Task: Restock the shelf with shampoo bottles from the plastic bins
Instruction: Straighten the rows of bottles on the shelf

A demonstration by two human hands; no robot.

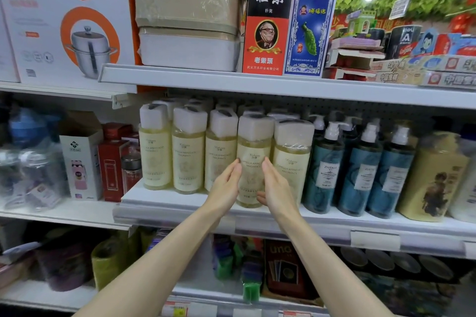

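Note:
A pale yellow shampoo bottle (253, 159) with a white cap stands upright at the front edge of the middle shelf (180, 207). My left hand (226, 188) presses its left side with straight fingers. My right hand (277, 189) presses its right side, fingers straight, thumb low against the bottle. Several matching yellow bottles (188, 152) stand in a row on both sides and behind it. No plastic bin is in view.
Teal pump bottles (360, 170) and a large yellow bottle (432, 177) stand to the right. Boxes and jars (82, 165) fill the left shelf. The upper shelf (257, 82) carries cookware boxes and card packs. Card games sit on the shelf below.

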